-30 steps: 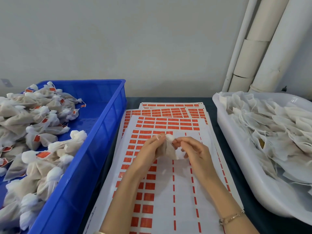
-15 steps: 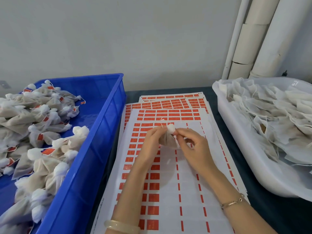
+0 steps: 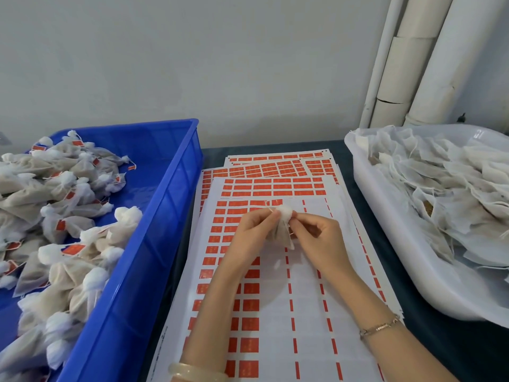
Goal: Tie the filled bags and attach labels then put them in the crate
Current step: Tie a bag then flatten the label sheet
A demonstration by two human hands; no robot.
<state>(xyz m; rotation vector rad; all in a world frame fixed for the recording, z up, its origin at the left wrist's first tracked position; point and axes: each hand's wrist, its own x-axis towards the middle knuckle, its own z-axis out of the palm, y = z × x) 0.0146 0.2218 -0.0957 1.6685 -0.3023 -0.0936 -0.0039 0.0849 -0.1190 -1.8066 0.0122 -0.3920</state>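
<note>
At left, the blue crate [image 3: 154, 260] holds tied bags [image 3: 63, 216]; the white tub [image 3: 385, 244] holds untied ones; left hand [image 3: 252, 235] and right hand [image 3: 319, 238] pinch one bag [image 3: 282, 230].

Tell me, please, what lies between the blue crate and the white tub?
Head view: a stack of label sheets lies between blue crate and white tub. Above it, the left hand and right hand pinch one small bag.

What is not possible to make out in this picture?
Head view only.
Whether the held bag is tied: fingers of the left hand and right hand cover its neck.
Print on the red labels: too small.
Blue crate: cut by left edge.
White tub: cut by right edge.
</note>
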